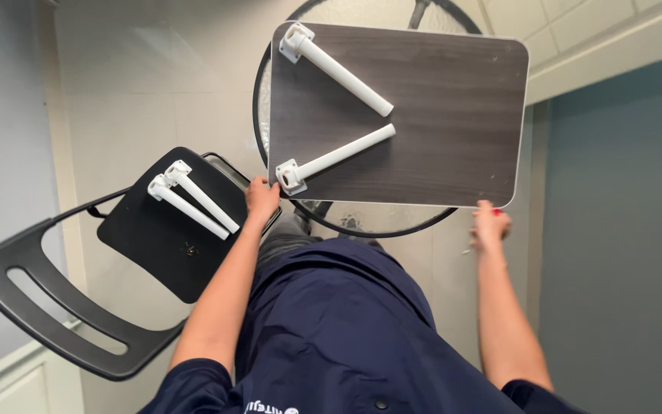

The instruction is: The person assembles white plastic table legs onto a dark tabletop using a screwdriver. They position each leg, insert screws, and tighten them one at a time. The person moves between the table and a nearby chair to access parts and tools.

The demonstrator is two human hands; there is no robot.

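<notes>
Nearest the camera is the person's navy shirt (331,330), with both bare arms reaching up from it to a dark wood-grain tabletop (415,115) turned underside up. The board lies on a round black-rimmed stand (362,222) and overhangs it. The left hand (262,199) is closed on the board's near left corner, just beside a white leg bracket; the right hand (490,224) touches the near right corner, fingers curled under the edge, though how firmly I cannot tell. Two white tube legs (342,115) are fixed at the board's left end, folded inward across it. The board looks stiff and flat, probably light enough for two hands, its laminate likely slick; the opposite near corners seem the steadiest hold. Left of the board, a black chair (170,230) carries two more loose white legs (193,201) on its seat
</notes>
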